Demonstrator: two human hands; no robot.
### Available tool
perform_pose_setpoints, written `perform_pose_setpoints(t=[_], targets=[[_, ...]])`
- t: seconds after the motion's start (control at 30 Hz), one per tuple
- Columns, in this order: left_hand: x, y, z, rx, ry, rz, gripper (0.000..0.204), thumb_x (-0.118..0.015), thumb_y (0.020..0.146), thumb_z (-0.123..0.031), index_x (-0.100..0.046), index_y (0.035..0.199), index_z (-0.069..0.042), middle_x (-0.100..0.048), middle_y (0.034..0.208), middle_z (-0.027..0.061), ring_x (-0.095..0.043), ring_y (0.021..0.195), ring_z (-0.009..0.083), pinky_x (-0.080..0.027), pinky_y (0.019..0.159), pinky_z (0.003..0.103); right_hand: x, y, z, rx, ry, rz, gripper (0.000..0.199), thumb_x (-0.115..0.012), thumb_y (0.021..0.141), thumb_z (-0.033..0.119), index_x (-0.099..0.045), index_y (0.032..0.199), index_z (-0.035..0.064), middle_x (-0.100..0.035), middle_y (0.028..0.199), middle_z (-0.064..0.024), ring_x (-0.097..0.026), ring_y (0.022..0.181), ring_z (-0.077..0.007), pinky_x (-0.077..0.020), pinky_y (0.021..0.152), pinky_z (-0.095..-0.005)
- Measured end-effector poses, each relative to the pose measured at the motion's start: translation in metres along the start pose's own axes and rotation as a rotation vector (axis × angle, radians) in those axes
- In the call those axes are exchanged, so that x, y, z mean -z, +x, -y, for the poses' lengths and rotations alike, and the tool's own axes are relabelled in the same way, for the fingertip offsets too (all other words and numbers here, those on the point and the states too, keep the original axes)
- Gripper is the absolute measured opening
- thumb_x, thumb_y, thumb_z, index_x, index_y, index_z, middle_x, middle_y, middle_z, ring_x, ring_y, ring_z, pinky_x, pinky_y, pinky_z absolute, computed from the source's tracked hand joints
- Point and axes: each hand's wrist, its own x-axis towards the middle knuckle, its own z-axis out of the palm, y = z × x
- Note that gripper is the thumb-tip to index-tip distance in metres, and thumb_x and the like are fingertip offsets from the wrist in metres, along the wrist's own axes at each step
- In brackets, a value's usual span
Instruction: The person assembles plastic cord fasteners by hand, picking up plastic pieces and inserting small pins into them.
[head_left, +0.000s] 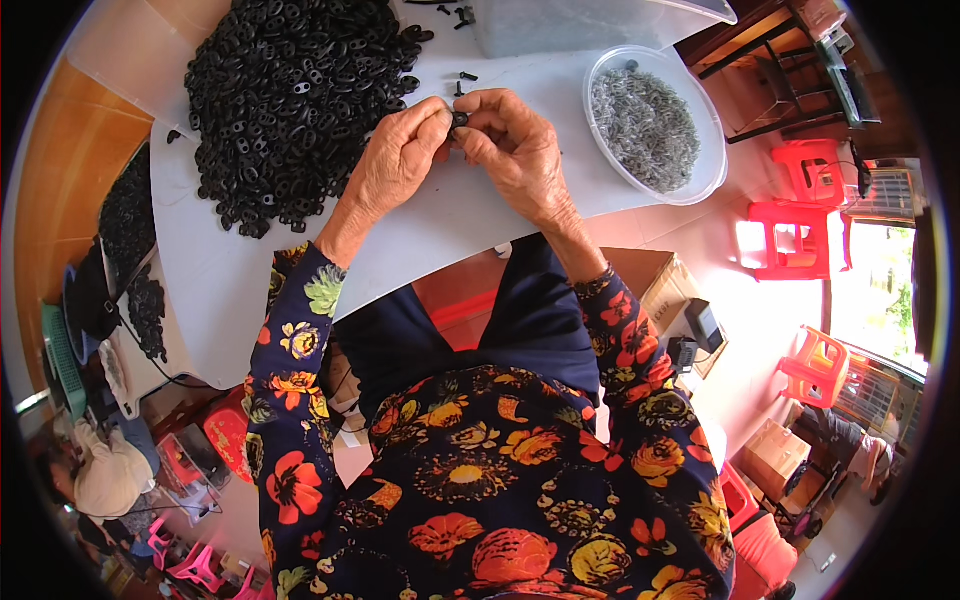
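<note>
My left hand (407, 150) and my right hand (512, 150) meet over the table, their fingertips closed around one small black plastic piece (459, 119). Fingers cover most of that piece, so its full shape is hidden. Left of my hands rises a large heap of black oval plastic pieces (295, 110), many with two holes. Just beyond my fingers lie a few small black plugs (467, 76) on the tabletop. To the right stands a round clear tub (716, 165) filled with small silvery pieces (645, 130) that look like springs.
The pale table (420, 235) has a curved near edge above my lap. A clear plastic bin (590, 30) stands at the back. Red stools (795, 240) and a cardboard box (665, 290) are to the right. At lower left is another person (105, 480).
</note>
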Motion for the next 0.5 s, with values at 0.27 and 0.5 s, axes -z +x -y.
perform_pose_setpoints(t=[0.27, 0.5], targets=[[0.002, -0.0004, -0.0049, 0.003, 0.029, 0.014, 0.026, -0.044, 0.097, -0.022, -0.049, 0.083, -0.001, -0.047, 0.059, 0.0072, -0.04, 0.054, 0.0141, -0.039, 0.052, 0.031, 0.0019, -0.0007, -0.0008, 0.0, -0.05, 0.023, 0.023, -0.059, 0.086, 0.0, -0.055, 0.108, -0.0022, -0.06, 0.077, -0.0012, -0.054, 0.071, -0.0047, -0.0471, 0.066, -0.0206], [-0.002, -0.0012, -0.0007, -0.016, -0.011, -0.026, 0.025, -0.044, 0.096, -0.021, -0.048, 0.083, 0.0, -0.042, 0.058, 0.0063, -0.038, 0.055, 0.0132, -0.038, 0.052, 0.03, -0.0012, -0.0001, -0.0021, 0.001, -0.059, 0.001, 0.022, -0.06, 0.085, 0.0, -0.057, 0.107, -0.0025, -0.06, 0.077, -0.0017, -0.056, 0.072, -0.0067, -0.0487, 0.068, -0.0219]])
